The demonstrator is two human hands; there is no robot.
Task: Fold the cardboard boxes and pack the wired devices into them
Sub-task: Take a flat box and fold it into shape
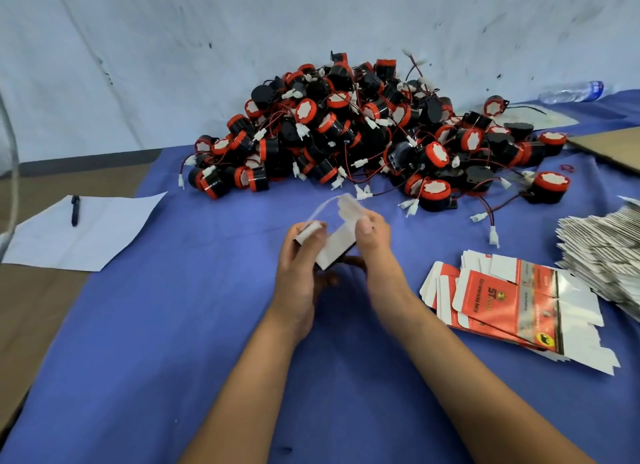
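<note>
Box (332,245), held above the blue cloth (173,325) at centre. Left hand (304,259) grips its left side; right hand (372,235) pinches a far flap. Thin card: probably light, creases easily; best held by the panels. Devices (363,131) piled far; flat boxes (512,297) right.
</note>
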